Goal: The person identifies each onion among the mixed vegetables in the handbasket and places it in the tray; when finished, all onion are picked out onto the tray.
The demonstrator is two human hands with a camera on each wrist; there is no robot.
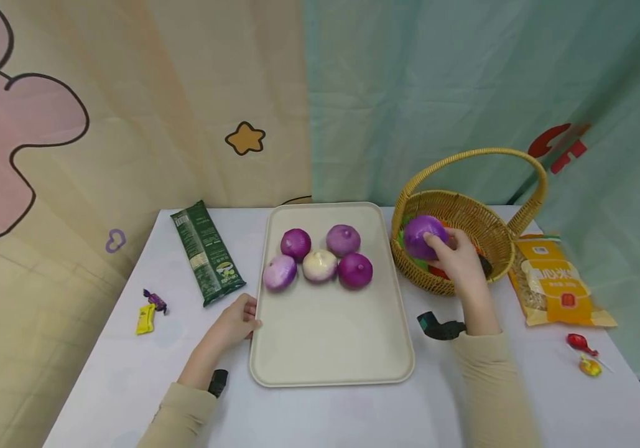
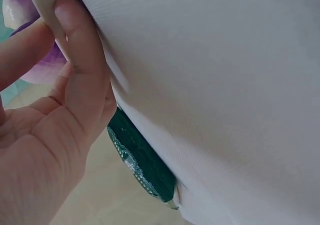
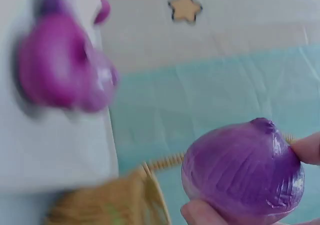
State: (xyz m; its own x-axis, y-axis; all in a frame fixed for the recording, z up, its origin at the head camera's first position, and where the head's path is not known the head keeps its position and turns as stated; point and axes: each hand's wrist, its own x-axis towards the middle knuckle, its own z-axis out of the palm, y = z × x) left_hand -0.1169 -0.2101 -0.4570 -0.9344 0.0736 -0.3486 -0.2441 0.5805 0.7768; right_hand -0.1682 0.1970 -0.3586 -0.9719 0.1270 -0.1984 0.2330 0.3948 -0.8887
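Observation:
My right hand [image 1: 459, 258] grips a purple onion [image 1: 423, 237] above the wicker basket [image 1: 496, 227]. In the right wrist view, fingertips press that onion [image 3: 242, 172] from two sides. On the cream tray [image 1: 331, 339] lie several onions, purple ones such as this onion [image 1: 355, 271] and a paler onion [image 1: 320, 266], grouped in its far half. My left hand [image 1: 236, 320] pinches the tray's left rim, and the left wrist view has thumb and fingers on either side of the rim [image 2: 45, 5]. Inside the basket, green and red items show partly behind the held onion.
Left of the tray lies a dark green packet [image 1: 208, 252], with a purple candy [image 1: 155, 301] and a yellow candy [image 1: 145, 319] nearby. Right of the basket is a yellow-orange bag [image 1: 557, 280]. A red lollipop [image 1: 579, 342] and a yellow one [image 1: 590, 366] lie near the right edge.

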